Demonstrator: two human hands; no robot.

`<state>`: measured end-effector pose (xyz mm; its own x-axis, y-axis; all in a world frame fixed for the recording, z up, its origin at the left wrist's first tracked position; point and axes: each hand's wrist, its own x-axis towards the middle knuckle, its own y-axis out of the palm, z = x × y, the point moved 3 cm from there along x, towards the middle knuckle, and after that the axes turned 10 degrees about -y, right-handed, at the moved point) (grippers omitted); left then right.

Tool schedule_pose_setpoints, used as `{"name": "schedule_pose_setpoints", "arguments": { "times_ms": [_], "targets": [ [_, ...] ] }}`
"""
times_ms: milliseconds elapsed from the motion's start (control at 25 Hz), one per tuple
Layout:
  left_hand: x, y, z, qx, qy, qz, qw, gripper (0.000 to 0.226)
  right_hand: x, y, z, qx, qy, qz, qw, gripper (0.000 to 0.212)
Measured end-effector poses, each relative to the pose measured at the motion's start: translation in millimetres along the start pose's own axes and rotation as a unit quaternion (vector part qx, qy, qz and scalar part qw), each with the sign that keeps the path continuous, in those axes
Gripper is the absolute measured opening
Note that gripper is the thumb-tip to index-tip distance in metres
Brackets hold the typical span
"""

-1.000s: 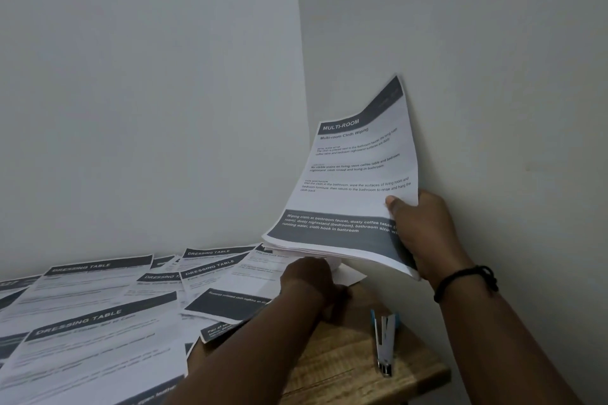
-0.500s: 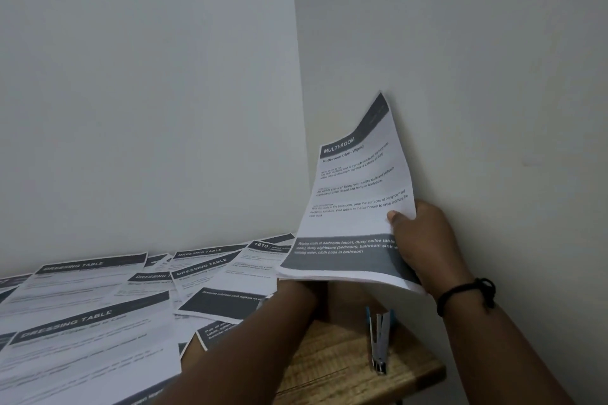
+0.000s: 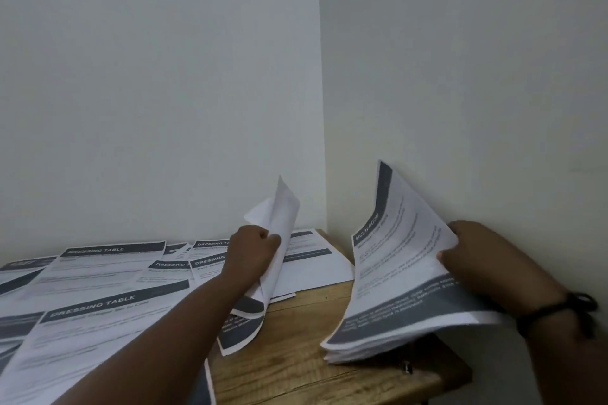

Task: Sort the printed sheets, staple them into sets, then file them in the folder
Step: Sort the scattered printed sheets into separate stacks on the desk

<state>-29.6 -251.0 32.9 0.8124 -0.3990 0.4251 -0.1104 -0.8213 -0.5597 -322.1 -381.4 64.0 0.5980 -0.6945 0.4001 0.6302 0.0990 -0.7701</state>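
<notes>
Right now the right hand grips a thick stack of printed sheets by its right edge, thumb on the top page and fingers curled behind it; the stack is tilted up toward the side wall, its lower corner near the wooden table. Its top page carries a dark header band reading "MULTI-ROOM" and a dark band along the bottom. The left hand pinches a separate sheet, lifted off the table and curling, with its blank back turned to the camera and a dark printed corner drooping below the wrist. More sheets lie spread across the left and middle of the table, overlapping one another; several show the heading "DRESSING TABLE", and one lies flat near the corner where the two walls meet. A black cord bracelet sits on the right wrist. A small metal part peeks out just beneath the held stack, too hidden to identify.
</notes>
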Motion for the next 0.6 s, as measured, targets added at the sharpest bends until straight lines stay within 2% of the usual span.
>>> {"name": "schedule_pose_setpoints", "arguments": {
  "times_ms": [80, 160, 240, 280, 320, 400, 480, 520, 560, 600],
  "targets": [
    [-4.5, -12.4, 5.6, -0.026, 0.001, -0.021, 0.999, 0.044, 26.9, 12.0, 10.3, -0.024, 0.007, 0.011, 1.0, 0.008],
    [-8.5, -13.9, 7.7, -0.036, 0.014, -0.03, 0.999, 0.044, 55.0, 18.9, 19.0, -0.036, 0.018, 0.008, 0.999, 0.019],
    [-13.2, -9.1, 10.2, -0.029, 0.024, -0.032, 0.999, 0.045, 78.3, 27.2, 20.8, 0.045, 0.051, -0.025, 0.997, 0.019],
    [-15.0, -3.4, 14.0, -0.025, 0.03, -0.022, 0.999, 0.043, 85.3, 33.6, 21.0, 0.151, 0.078, -0.067, 0.983, 0.014],
    [-15.8, 4.0, 19.2, -0.021, 0.038, -0.006, 0.999, 0.037, 86.1, 40.1, 23.9, 0.278, 0.103, -0.118, 0.948, 0.01],
    [-18.1, 13.2, 26.3, -0.009, 0.033, 0.014, 0.999, 0.036, 80.1, 47.4, 37.1, 0.502, 0.126, -0.181, 0.836, 0.01],
    [-19.4, 19.0, 29.0, -0.011, 0.044, 0.015, 0.999, 0.043, 75.2, 47.7, 54.2, 0.646, 0.131, -0.166, 0.733, 0.015],
    [-21.2, 21.3, 28.2, -0.002, 0.051, 0.024, 0.998, 0.043, 73.1, 44.4, 62.8, 0.691, 0.131, -0.143, 0.696, 0.017],
    [-24.5, 22.8, 25.6, 0.019, 0.064, 0.039, 0.997, 0.039, 71.5, 41.4, 69.2, 0.713, 0.128, -0.119, 0.679, 0.018],
    [-28.9, 25.2, 22.1, 0.062, 0.077, 0.055, 0.994, 0.032, 70.1, 39.9, 73.3, 0.705, 0.123, -0.101, 0.691, 0.018]
  ]
}}
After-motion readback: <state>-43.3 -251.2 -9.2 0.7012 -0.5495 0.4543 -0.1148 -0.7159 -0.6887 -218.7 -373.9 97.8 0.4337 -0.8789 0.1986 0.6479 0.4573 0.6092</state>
